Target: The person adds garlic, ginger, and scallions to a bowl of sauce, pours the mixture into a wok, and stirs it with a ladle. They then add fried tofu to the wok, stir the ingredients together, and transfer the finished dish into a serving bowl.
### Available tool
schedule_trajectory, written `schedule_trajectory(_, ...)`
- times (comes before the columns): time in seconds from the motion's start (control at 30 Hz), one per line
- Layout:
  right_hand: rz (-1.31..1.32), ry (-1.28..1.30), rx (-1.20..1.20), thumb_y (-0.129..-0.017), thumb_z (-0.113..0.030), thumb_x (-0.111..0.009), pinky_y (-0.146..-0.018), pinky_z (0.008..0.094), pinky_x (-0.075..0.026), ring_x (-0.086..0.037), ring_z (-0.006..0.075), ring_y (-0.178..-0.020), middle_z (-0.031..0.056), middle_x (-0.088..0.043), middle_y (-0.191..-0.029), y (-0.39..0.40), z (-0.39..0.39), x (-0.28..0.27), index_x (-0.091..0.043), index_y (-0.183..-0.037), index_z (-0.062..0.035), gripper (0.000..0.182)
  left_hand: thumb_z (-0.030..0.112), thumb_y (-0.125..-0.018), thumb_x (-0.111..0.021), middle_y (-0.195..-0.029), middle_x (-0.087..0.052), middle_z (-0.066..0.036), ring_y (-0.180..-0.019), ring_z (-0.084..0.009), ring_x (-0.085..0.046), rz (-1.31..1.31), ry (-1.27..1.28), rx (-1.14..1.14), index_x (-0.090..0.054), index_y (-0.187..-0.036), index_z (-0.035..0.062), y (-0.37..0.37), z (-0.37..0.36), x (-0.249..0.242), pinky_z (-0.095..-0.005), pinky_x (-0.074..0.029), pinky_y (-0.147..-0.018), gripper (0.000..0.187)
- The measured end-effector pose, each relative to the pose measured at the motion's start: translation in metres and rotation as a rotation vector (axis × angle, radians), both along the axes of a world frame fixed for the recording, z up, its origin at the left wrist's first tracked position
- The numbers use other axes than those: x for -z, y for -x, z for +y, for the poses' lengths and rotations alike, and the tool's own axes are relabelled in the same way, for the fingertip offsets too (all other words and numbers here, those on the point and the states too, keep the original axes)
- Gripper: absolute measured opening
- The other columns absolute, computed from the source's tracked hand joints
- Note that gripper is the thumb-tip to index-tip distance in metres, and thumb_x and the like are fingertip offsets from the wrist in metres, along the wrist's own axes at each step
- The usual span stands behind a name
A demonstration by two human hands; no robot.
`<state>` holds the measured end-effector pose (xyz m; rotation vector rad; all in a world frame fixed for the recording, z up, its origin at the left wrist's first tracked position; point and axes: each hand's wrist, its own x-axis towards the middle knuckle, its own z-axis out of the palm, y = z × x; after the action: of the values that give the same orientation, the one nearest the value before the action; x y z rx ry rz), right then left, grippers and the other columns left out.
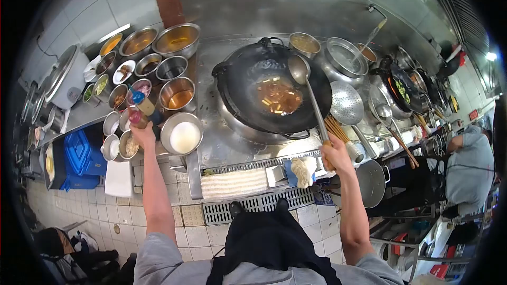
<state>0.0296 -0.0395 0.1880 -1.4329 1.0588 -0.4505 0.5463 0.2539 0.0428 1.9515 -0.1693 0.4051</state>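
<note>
My left hand (143, 136) is closed around a small bottle with a reddish-pink top (138, 118), among the seasoning bowls on the left. Just beyond it is a bottle with a blue top (139, 98). My right hand (338, 154) grips the handle end of a long metal ladle (315, 103). The ladle's bowl is over the far right inside of a black wok (237, 95), apart from the food at its bottom. Brown sauce with pale, stick-like pieces (277, 97) lies in the wok. My fingers partly hide the bottle.
A metal pot of white contents (185, 136) stands right of my left hand, near bowls of orange liquid (177, 95). Right of the wok are a perforated strainer (346, 104) and a large pot (369, 184). A folded striped towel (235, 183) lies along the front edge. Another person (467, 169) stands at right.
</note>
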Motion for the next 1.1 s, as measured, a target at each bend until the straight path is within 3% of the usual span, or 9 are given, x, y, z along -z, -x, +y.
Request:
schedule_trajectory(0.17, 0.078, -0.016, -0.101, -0.084, -0.003, -0.059, -0.037, 0.0277, -0.036, -0.048, 0.011, -0.042, 0.0017, -0.053, -0.063, -0.009, -0.032, 0.027, -0.038, -0.143, 0.0026, 0.063, 0.013, -0.078, -0.077, -0.127, -0.053, -0.025, -0.112, -0.0363, -0.056, 0.006, 0.002, 0.057, -0.041, -0.13, -0.0032, -0.009, 0.0, 0.02, -0.0426, -0.043, -0.095, 0.065)
schedule_trajectory(0.37, -0.094, -0.384, -0.198, -0.084, -0.003, -0.06, -0.034, 0.0249, -0.032, -0.046, 0.0091, -0.04, 0.0018, -0.053, -0.063, 0.046, -0.045, -0.003, -0.044, -0.137, 0.0023, 0.056, 0.011, -0.083, -0.073, -0.13, -0.052, -0.021, -0.117, -0.0306, -0.054, -0.013, 0.091, 0.137, -0.034, -0.141, -0.0016, 0.022, 0.024, 0.025, -0.0397, -0.043, -0.099, 0.071)
schedule_trajectory(0.63, -0.148, 0.072, 0.103, -0.086, -0.003, -0.054, -0.033, 0.0245, -0.033, -0.044, 0.0077, -0.037, -0.0012, -0.048, -0.056, 0.121, -0.16, 0.011, -0.043, -0.141, -0.0056, 0.057, 0.004, -0.092, -0.059, -0.135, -0.049, -0.023, -0.124, -0.0284, -0.05, 0.145, 0.061, 0.076, -0.04, -0.139, -0.0041, 0.299, 0.041, -0.007, -0.0383, -0.041, -0.103, 0.051)
schedule_trajectory(0.73, 0.093, 0.478, 0.194, -0.084, -0.007, -0.055, -0.034, 0.0316, -0.036, -0.046, 0.0138, -0.037, 0.0037, -0.049, -0.055, 0.102, -0.264, 0.046, -0.056, -0.114, -0.0022, 0.031, 0.003, -0.092, -0.059, -0.133, -0.051, -0.023, -0.122, -0.0289, -0.052, 0.221, -0.004, 0.032, -0.044, -0.134, -0.0058, 0.381, 0.034, -0.008, -0.0385, -0.043, -0.1, 0.046)
schedule_trajectory(0.8, 0.274, 0.47, 0.154, -0.083, -0.008, -0.055, -0.034, 0.0338, -0.036, -0.047, 0.0166, -0.037, 0.0062, -0.049, -0.056, 0.097, -0.34, 0.07, -0.057, -0.095, -0.0016, 0.014, 0.002, -0.091, -0.059, -0.131, -0.053, -0.022, -0.121, -0.0296, -0.053, 0.258, -0.067, -0.027, -0.047, -0.132, -0.0065, 0.421, 0.031, -0.012, -0.0386, -0.045, -0.098, 0.043)
schedule_trajectory(0.83, 0.152, 0.232, 0.112, -0.082, -0.008, -0.056, -0.034, 0.0343, -0.034, -0.046, 0.0171, -0.038, 0.0059, -0.049, -0.055, 0.097, -0.356, 0.058, -0.058, -0.088, -0.0018, 0.009, 0.001, -0.09, -0.06, -0.128, -0.054, -0.021, -0.118, -0.0296, -0.054, 0.185, -0.21, -0.004, -0.049, -0.129, -0.0058, 0.435, 0.032, -0.014, -0.038, -0.048, -0.095, 0.041)
schedule_trajectory(0.93, 0.229, 0.282, 0.013, -0.08, -0.005, -0.055, -0.033, 0.033, -0.03, -0.045, 0.0168, -0.036, 0.0057, -0.049, -0.053, 0.096, -0.39, 0.059, -0.056, -0.093, 0.0025, 0.015, -0.001, -0.088, -0.061, -0.123, -0.058, -0.018, -0.111, -0.029, -0.057, 0.127, -0.357, -0.05, -0.054, -0.124, -0.0036, 0.47, 0.037, -0.022, -0.0366, -0.051, -0.088, 0.036)
schedule_trajectory(1.0, 0.165, 0.359, 0.024, -0.082, -0.007, -0.056, -0.031, 0.0313, -0.031, -0.045, 0.0136, -0.037, 0.0046, -0.051, -0.057, 0.106, -0.402, 0.083, -0.047, -0.131, 0.0026, 0.051, -0.001, -0.087, -0.062, -0.119, -0.059, -0.016, -0.106, -0.0273, -0.059, 0.134, -0.333, -0.083, -0.057, -0.122, -0.0007, 0.483, 0.039, -0.034, -0.0353, -0.052, -0.084, 0.035)
schedule_trajectory(1.1, -0.168, 0.033, 0.06, -0.089, -0.008, -0.055, -0.03, 0.0262, -0.031, -0.042, 0.0087, -0.037, 0.0004, -0.047, -0.061, 0.107, -0.365, 0.059, -0.047, -0.124, 0.0002, 0.037, 0.0, -0.086, -0.063, -0.117, -0.061, -0.015, -0.103, -0.0254, -0.06, 0.171, -0.248, -0.139, -0.059, -0.119, 0.001, 0.487, 0.045, -0.032, -0.0342, -0.052, -0.082, 0.033)
